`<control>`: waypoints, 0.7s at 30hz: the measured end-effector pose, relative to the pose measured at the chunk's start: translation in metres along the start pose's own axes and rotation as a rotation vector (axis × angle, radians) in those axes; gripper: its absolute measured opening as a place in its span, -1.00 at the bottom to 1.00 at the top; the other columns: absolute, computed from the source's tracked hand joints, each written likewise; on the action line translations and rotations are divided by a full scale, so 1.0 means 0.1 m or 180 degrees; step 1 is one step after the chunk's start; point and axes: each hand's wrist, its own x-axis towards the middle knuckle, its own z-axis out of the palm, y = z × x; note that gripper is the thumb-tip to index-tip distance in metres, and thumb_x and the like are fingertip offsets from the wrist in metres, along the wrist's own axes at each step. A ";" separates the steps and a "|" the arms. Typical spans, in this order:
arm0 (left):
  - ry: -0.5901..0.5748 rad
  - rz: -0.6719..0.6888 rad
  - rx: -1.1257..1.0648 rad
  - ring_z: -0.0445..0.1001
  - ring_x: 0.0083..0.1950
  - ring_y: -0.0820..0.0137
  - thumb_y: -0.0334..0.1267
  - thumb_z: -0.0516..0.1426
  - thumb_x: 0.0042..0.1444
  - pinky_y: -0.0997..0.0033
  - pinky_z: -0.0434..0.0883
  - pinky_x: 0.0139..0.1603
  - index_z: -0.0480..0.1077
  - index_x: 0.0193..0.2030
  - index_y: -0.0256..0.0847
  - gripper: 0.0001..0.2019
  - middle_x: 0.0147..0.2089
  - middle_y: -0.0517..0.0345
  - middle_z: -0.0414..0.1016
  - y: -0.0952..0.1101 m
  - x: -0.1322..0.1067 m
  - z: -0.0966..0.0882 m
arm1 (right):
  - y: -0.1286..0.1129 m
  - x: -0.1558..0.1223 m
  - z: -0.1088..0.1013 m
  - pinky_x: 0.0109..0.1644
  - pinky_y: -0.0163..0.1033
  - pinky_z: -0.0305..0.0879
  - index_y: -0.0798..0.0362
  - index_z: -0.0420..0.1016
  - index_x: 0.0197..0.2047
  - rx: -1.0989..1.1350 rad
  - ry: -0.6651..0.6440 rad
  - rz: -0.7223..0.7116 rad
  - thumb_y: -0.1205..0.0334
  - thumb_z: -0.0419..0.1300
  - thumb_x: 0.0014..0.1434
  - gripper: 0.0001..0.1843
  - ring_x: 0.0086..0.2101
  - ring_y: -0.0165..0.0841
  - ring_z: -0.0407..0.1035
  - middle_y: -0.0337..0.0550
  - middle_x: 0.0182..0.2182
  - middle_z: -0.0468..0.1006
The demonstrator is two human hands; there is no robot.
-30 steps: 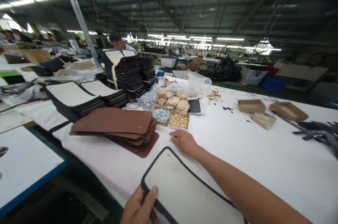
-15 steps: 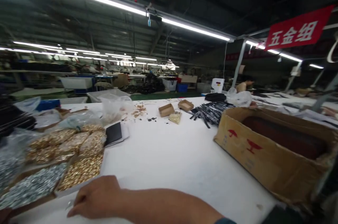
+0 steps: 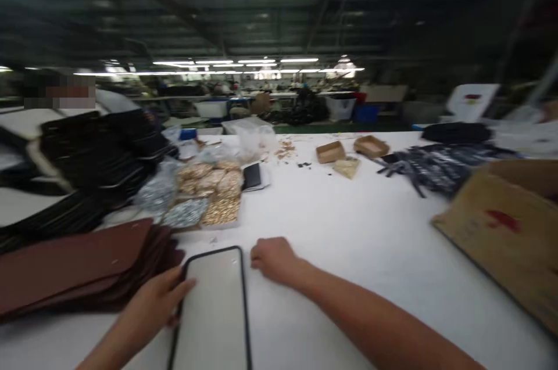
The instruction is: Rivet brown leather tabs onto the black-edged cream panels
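My left hand [image 3: 168,294] grips the left edge of a pale, flat panel [image 3: 213,312] with a black rim and rounded corners, thumb on top and fingers partly hidden at its side. A small shiny piece lies near the panel's upper right corner. Just right of that corner, my right hand [image 3: 274,258] is closed low over the white table, its fingers curled; whatever they may hold is hidden. Beyond the panel stand trays of small silver pieces [image 3: 186,213] and gold pieces [image 3: 222,209], with bagged gold pieces [image 3: 209,178] behind.
Left of the panel lies a stack of dark red-brown panels [image 3: 78,259], with black stacked pieces [image 3: 96,155] behind. A large cardboard box [image 3: 501,230] stands at right, near bundled black strips [image 3: 440,166]. Small cardboard trays [image 3: 330,152] sit at the back. A blurred person is far left.
The view has swung left and down. My right hand has moved away from the trays to beside the panel. My left hand and the black-rimmed panel have come into view.
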 end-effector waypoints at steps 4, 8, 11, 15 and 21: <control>-0.0222 -0.0445 -0.0124 0.51 -0.41 0.35 -0.12 0.24 0.11 0.43 0.50 -0.49 0.47 -0.32 -0.27 -0.78 -0.43 0.22 0.45 -0.14 -0.38 -0.40 | 0.10 -0.03 0.07 -0.23 -0.24 0.32 0.05 0.59 -0.32 0.0689 0.0580 0.0037 0.28 0.23 0.26 -0.87 -0.32 -0.31 0.50 -0.15 -0.33 0.63; 0.0102 -0.0307 -0.0051 0.47 -0.43 0.34 -0.11 0.21 0.10 0.46 0.43 -0.49 0.47 -0.37 -0.22 -0.80 -0.47 0.23 0.43 -0.03 -0.45 -0.15 | -0.05 -0.11 -0.12 -0.25 -0.25 0.39 0.05 0.53 -0.23 0.1210 0.1079 0.0102 0.13 0.13 0.38 -0.77 -0.38 -0.39 0.45 -0.11 -0.19 0.60; 0.0347 -0.0057 0.0152 0.45 -0.39 0.34 -0.15 0.20 0.13 0.45 0.38 -0.40 0.48 -0.39 -0.18 -0.83 -0.45 0.22 0.46 0.07 -0.57 0.05 | -0.30 -0.17 -0.21 -0.23 -0.27 0.44 0.03 0.53 -0.22 0.1769 0.1097 -0.0190 0.16 0.18 0.36 -0.83 -0.29 -0.39 0.51 -0.06 -0.03 0.58; 0.0709 0.0372 0.0358 0.51 -0.27 0.34 -0.24 0.15 0.22 0.44 0.41 -0.30 0.53 -0.24 -0.14 -0.88 -0.29 0.16 0.57 0.04 -0.76 0.21 | -0.49 -0.32 -0.05 0.02 -0.20 0.46 0.01 0.54 -0.29 0.2055 0.0866 -0.0624 0.31 0.25 0.30 -0.90 -0.04 -0.30 0.53 -0.11 -0.09 0.62; 0.0980 0.1135 0.0078 0.59 -0.09 0.35 -0.54 0.12 0.14 0.36 0.54 -0.07 0.47 -0.14 -0.15 -0.76 -0.12 0.13 0.60 -0.29 -0.90 0.35 | -0.38 -0.73 0.24 0.09 -0.18 0.47 0.01 0.54 -0.19 0.1440 0.0697 -0.1484 0.34 0.23 0.34 -0.93 0.01 -0.32 0.54 -0.06 0.02 0.63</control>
